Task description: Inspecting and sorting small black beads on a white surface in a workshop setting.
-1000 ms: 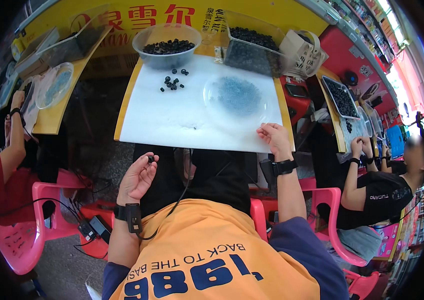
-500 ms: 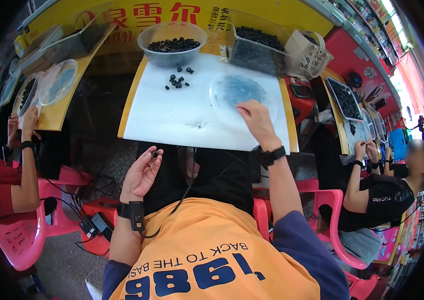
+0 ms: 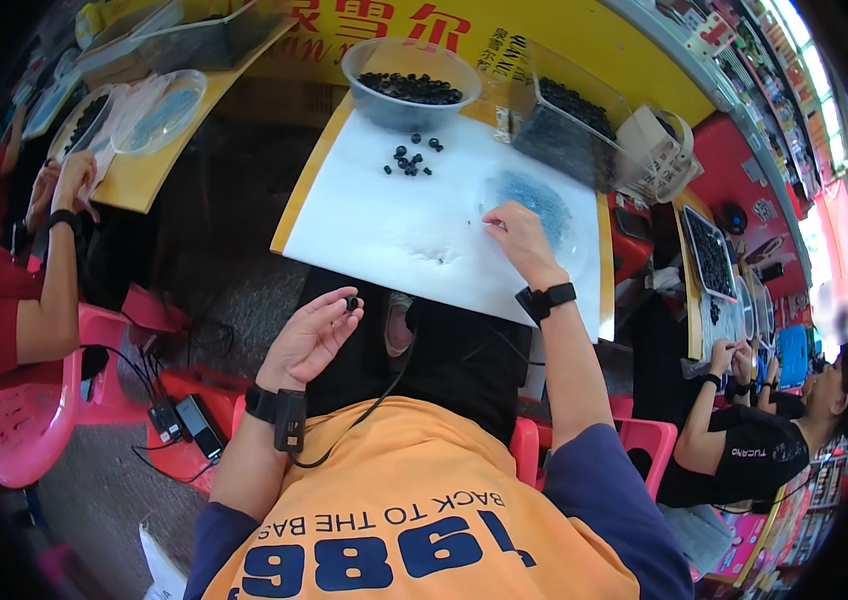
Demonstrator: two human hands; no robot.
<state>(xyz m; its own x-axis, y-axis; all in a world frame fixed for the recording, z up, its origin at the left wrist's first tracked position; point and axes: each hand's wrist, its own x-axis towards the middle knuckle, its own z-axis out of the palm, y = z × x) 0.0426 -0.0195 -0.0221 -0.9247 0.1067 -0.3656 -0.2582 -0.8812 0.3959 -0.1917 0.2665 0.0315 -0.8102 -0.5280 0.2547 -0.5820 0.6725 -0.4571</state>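
Note:
My left hand (image 3: 312, 338) is raised just off the table's near edge, palm up. Its thumb and fingertips pinch a small black cap-like piece (image 3: 352, 302). Over the tabletop, my right hand (image 3: 526, 243) has its fingers pressed together at the left side of a shallow clear round dish (image 3: 578, 238). Whatever those fingertips hold, if anything, is too small to make out. A heap of small bluish clear pieces (image 3: 534, 195) fills the dish's middle. Several loose black pieces (image 3: 410, 160) lie on the white sheet (image 3: 364, 220) toward the back.
A translucent bowl (image 3: 406, 105) of black pieces stands at the back. Beside it are a clear rectangular bin (image 3: 556, 140) and a beige bag (image 3: 649, 155). Co-workers sit left (image 3: 34, 300) and right (image 3: 759, 450) at similar tables. Cables and a pink chair (image 3: 19, 420) are at left.
The whole view has swung, so the table sits farther right. My left hand has come up closer to the table edge with the black piece. My right fingers have shifted to the dish's left side.

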